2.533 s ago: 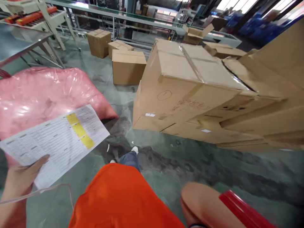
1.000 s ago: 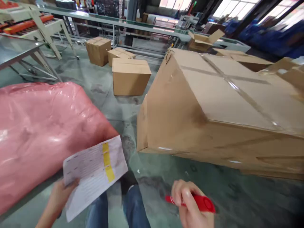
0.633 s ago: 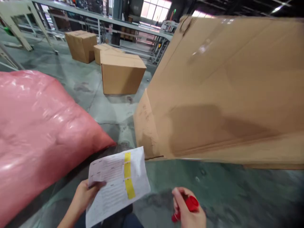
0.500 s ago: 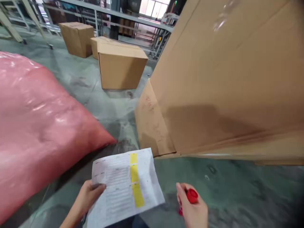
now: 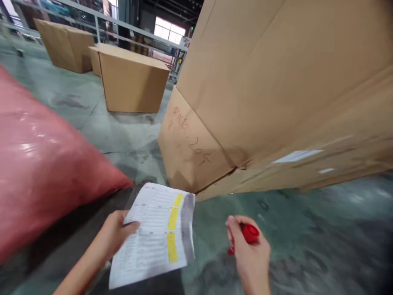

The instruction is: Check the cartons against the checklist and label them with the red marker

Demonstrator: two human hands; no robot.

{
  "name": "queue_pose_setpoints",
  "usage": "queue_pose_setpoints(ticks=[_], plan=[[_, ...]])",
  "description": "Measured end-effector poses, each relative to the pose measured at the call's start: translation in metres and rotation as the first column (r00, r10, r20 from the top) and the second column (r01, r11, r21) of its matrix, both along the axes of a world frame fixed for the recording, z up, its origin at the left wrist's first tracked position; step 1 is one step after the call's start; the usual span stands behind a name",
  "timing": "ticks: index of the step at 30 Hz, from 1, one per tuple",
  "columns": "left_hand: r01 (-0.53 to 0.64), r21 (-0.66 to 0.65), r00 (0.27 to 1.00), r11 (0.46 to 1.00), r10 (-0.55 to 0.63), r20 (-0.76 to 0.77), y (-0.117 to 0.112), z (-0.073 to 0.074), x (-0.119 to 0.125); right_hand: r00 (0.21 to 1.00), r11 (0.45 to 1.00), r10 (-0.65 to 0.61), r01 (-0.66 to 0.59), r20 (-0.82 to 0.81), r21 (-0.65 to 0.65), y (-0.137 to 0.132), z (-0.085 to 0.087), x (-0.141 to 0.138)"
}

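My left hand [image 5: 114,234] pinches the left edge of a printed sheet of paper [image 5: 159,235] with yellow highlighted marks, held low in front of me. My right hand [image 5: 250,256] is closed round a red marker [image 5: 247,235], just right of the sheet. Directly ahead rises a large cardboard box [image 5: 276,90] with red handwriting on its lower left face. Both hands are a short way below that box's corner.
A big pink plastic-wrapped bundle [image 5: 43,164] fills the left. Smaller cardboard boxes [image 5: 132,82] stand on the green concrete floor [image 5: 276,229] behind, with metal railings beyond them.
The view has dropped lower and closer to the large box, so its handwritten corner now shows. Both hands shifted slightly, still holding the sheet and the marker.
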State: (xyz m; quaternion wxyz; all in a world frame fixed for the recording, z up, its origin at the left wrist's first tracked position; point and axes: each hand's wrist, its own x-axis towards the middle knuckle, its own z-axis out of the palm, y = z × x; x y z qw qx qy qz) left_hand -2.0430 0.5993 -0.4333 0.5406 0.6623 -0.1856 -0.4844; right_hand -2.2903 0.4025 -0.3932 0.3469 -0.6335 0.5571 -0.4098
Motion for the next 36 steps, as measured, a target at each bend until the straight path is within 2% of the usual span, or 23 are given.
queue_pose_setpoints(ticks=[2,4,6,8,10,12,15,17,22,27,32,36], plan=[[-0.011,-0.015,0.996,1.0,0.009,-0.092,0.003,0.005,0.014,0.998,0.998,0.064,-0.064,-0.002,-0.027,0.002,-0.005,0.011],[-0.066,0.019,0.986,0.998,0.068,-0.149,0.013,0.005,0.027,0.996,0.997,0.082,-0.082,-0.024,0.0,0.002,-0.018,0.016],[-0.126,0.066,0.977,0.99,0.135,-0.163,0.025,0.008,0.035,0.999,0.994,0.043,-0.046,0.026,0.099,0.002,-0.034,0.018],[-0.186,0.084,0.964,0.979,0.198,-0.175,0.032,0.018,0.038,0.996,0.98,0.016,-0.033,0.089,0.194,0.001,-0.042,0.02],[-0.221,0.093,0.947,0.971,0.237,-0.219,0.033,0.032,0.036,0.991,0.967,0.071,-0.096,0.111,0.235,0.001,-0.039,0.022],[-0.22,0.099,0.936,0.971,0.238,-0.26,0.03,0.044,0.033,0.978,0.939,0.171,-0.2,0.123,0.282,0.002,-0.029,0.023],[-0.204,0.078,0.941,0.976,0.217,-0.258,0.027,0.052,0.028,0.933,0.823,0.261,-0.349,0.248,0.447,0.005,-0.016,0.019],[-0.187,0.052,0.953,0.981,0.194,-0.233,0.026,0.05,0.026,0.911,0.777,0.241,-0.388,0.336,0.496,0.007,-0.016,0.015],[-0.182,0.031,0.974,0.983,0.184,-0.135,0.029,0.044,0.017,0.922,0.816,0.216,-0.352,0.323,0.459,0.007,-0.021,0.002],[-0.231,0.037,0.953,0.972,0.233,-0.191,0.027,0.05,0.006,0.923,0.812,0.21,-0.348,0.322,0.468,0.011,-0.01,-0.007],[-0.295,-0.025,0.924,0.955,0.278,-0.263,0.025,0.054,-0.004,0.923,0.843,0.159,-0.312,0.351,0.438,0.016,-0.002,-0.01],[-0.285,-0.046,0.925,0.957,0.263,-0.274,0.025,0.055,-0.01,0.94,0.864,0.14,-0.27,0.312,0.426,0.014,-0.002,-0.014]])
